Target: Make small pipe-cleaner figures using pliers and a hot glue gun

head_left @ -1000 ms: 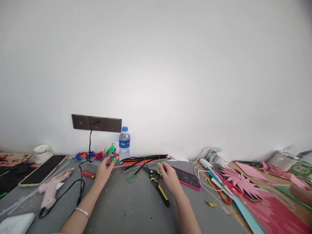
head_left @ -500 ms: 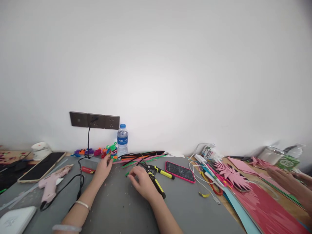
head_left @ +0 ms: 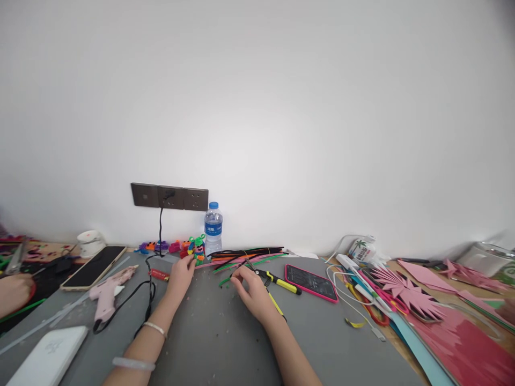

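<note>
My left hand reaches forward and holds a small multicoloured pipe-cleaner figure near the water bottle. My right hand rests on the grey table with its fingertips pinched on a short green pipe-cleaner piece. Yellow-handled pliers lie just beside and partly under that hand. A bundle of black, orange, pink and green pipe cleaners lies behind both hands.
A pink-cased phone lies right of the pliers. A pink glue gun with a black cord, a large phone and a white box sit at left. Pink paper cut-outs, cables and scissors crowd the right. Another person's hand shows at far left.
My right hand left the pliers and moved left to the green piece. The view has shifted; my left hand stays on the figure. A person's hands at right left view.
</note>
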Motion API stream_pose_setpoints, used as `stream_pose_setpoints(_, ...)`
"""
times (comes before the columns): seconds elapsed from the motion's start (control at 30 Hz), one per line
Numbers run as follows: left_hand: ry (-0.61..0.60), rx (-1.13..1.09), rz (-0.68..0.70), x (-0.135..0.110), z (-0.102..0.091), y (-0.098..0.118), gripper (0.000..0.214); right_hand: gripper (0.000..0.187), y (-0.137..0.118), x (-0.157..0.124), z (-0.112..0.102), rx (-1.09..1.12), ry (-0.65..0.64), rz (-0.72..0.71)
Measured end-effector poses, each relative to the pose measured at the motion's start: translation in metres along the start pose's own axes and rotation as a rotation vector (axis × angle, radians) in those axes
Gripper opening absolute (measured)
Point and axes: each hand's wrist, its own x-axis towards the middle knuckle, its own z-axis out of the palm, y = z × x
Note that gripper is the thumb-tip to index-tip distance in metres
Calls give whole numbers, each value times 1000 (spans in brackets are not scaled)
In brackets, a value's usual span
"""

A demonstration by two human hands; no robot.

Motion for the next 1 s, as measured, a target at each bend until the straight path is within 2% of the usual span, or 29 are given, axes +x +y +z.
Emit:
stream_pose_setpoints(0.3, 21, 19, 9, -3, -8, 2, 16, 21, 7, 1, -2, 1, 25, 26)
stream_pose_setpoints(0.53, 40, 35, 19, -3, -3, 4, 12, 22, 2, 0, 3, 0, -12, 18)
stream_pose_setpoints(0.7, 66, 72, -6, -4, -2, 6, 22, 23, 2, 0, 3, 10, -4, 27)
stream_pose_setpoints(1.0, 71, 61, -44, -3, 3, 2, 11, 25, 9, -1, 5, 63, -8, 72)
